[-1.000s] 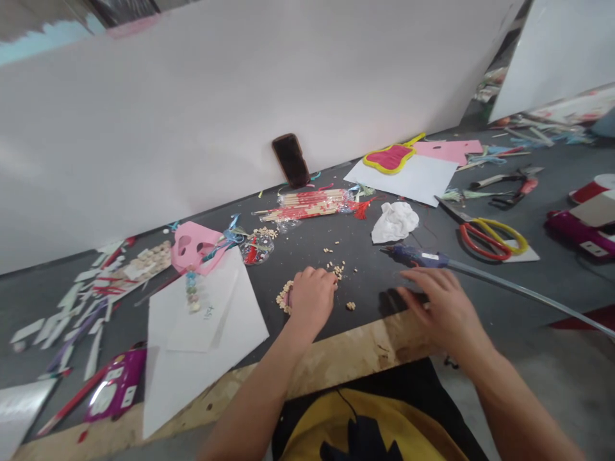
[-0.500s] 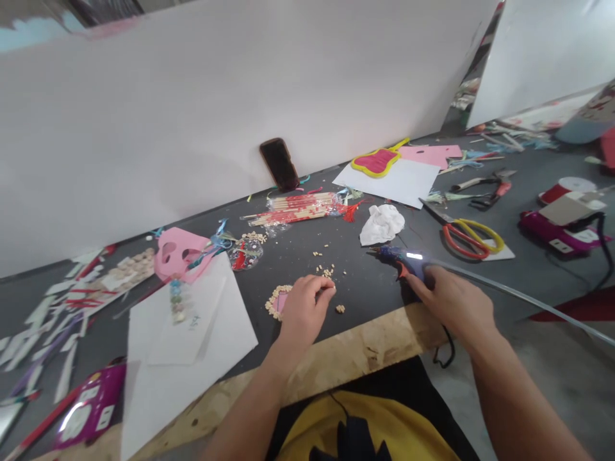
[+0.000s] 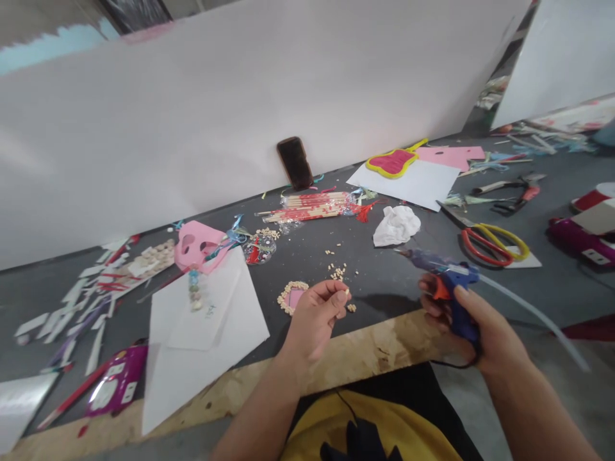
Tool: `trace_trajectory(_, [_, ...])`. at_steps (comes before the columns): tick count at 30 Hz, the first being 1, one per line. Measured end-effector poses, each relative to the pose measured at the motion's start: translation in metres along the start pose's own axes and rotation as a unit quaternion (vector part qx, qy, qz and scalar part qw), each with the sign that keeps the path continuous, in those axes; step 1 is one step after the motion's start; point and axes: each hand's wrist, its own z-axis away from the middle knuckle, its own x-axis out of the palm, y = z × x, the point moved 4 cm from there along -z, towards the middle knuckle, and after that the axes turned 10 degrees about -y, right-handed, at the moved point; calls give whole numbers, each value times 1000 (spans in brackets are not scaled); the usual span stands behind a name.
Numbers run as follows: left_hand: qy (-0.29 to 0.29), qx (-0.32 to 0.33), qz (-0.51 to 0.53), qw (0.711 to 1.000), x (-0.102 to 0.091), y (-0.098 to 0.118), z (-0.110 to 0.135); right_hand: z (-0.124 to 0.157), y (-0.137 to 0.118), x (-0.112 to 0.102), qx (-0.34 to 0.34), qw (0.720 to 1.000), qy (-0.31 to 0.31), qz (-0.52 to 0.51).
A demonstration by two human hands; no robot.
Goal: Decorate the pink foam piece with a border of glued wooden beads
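My right hand (image 3: pixel 473 320) is wrapped round the handle of a blue glue gun (image 3: pixel 449 278) with an orange trigger. Its nozzle points left, raised over the dark table, and a clear glue stick (image 3: pixel 533 314) sticks out of its back. My left hand (image 3: pixel 319 314) pinches a small pale bead (image 3: pixel 346 291) between thumb and fingertips. Just left of that hand lies a pink piece (image 3: pixel 294 296) edged with pale beads, partly covered by the hand. Loose beads (image 3: pixel 337 272) are scattered beyond my fingers, and a small cluster (image 3: pixel 352 308) lies to their right.
A crumpled white tissue (image 3: pixel 398 225) and scissors (image 3: pixel 487 240) lie beyond the glue gun. White sheets (image 3: pixel 245 314) and a pink mask-like cutout (image 3: pixel 196 240) are at left. Wrapped sticks (image 3: pixel 314 206) lie at the back, below a phone (image 3: pixel 295 163) leaning on the white panel.
My right hand has lifted the glue gun off the table and closed round its handle. My left hand has turned, still near the beads. The view has shifted slightly.
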Motion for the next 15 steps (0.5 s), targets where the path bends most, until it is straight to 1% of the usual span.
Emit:
trace_trajectory(2, [-5, -8, 28, 1000, 2, -3, 0, 3, 6, 10, 1, 1000, 5, -9])
trace_trajectory(4, [1, -13, 44, 999, 3, -6, 1, 7, 12, 17, 1, 1000, -6, 4])
trace_trajectory(6, [11, -14, 50, 999, 2, -6, 2, 13, 17, 22, 0, 999, -19, 44])
trace_trajectory(8, [16, -13, 55, 998, 3, -6, 2, 18, 19, 25, -9, 994, -31, 105])
trace_trajectory(11, [17, -8, 62, 998, 4, -6, 2, 24, 14, 30, -41, 979, -52, 191])
trace_trajectory(15, [21, -8, 74, 997, 4, -6, 2, 28, 2, 39, -77, 959, -81, 260])
